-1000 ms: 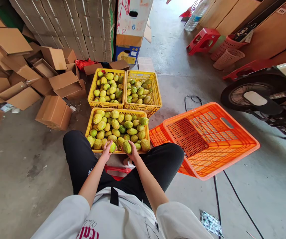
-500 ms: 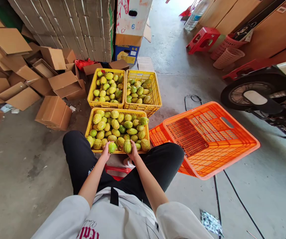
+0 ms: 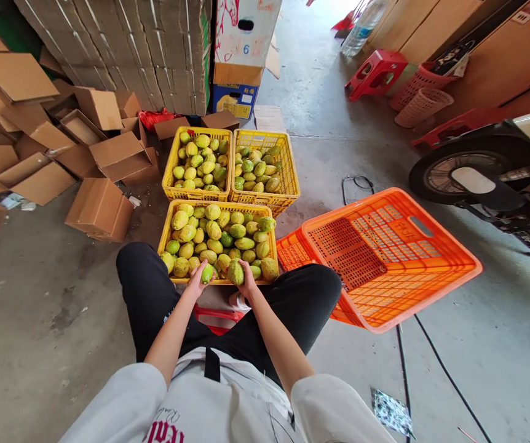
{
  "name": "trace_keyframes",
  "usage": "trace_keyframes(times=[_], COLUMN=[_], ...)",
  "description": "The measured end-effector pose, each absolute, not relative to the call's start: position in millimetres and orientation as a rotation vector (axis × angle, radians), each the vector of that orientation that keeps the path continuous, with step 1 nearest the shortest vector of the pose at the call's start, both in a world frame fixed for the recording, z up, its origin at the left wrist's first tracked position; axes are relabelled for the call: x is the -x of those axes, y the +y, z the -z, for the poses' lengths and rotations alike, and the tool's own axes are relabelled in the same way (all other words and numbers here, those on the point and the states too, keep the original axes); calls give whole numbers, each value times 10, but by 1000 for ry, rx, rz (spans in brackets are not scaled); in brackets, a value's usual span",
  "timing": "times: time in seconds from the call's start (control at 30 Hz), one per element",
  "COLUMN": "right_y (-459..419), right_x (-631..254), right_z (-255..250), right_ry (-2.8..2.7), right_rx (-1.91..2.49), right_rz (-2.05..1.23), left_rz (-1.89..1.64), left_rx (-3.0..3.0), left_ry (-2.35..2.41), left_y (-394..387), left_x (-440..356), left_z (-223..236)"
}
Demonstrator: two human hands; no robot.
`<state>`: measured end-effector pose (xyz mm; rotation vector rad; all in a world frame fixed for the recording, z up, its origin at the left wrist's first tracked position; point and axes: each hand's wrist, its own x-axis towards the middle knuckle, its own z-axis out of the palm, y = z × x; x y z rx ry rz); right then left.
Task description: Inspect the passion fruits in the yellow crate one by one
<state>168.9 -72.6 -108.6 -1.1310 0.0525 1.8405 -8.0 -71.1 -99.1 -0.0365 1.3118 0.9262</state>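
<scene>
Fruits [image 3: 214, 230] of green and yellow colour lie in three yellow crates [image 3: 219, 203] on the floor. At the back left rises a tall stack of cardboard [image 3: 154, 55], and before it many loose boxes [image 3: 101, 206] are scattered. On the right side is a big orange crate [image 3: 449, 246], tilted, close by the person's right knee [image 3: 320, 286]; I cannot tell whether they touch. Behind the nearest, well-filled yellow crate, the back left crate [image 3: 198, 194] and the back right crate [image 3: 295, 166] stand side by side. At the nearest crate's front edge, the right hand [image 3: 247, 282] grips a yellow-green fruit [image 3: 236, 272], and the left hand [image 3: 195, 282] has its fingers closed around a smaller, bright green fruit [image 3: 207, 274].
</scene>
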Motion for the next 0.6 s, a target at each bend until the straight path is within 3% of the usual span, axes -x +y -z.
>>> trace_keyframes(times=[0.6], right_y=[-695], right_x=[-1713], right_z=[1142], right_ry=[85], right_rx=[1135], right_rz=[-1829], left_rz=[-953], left_rx=[74], left_ry=[1256], left_y=[-697], left_x=[84], left_z=[930])
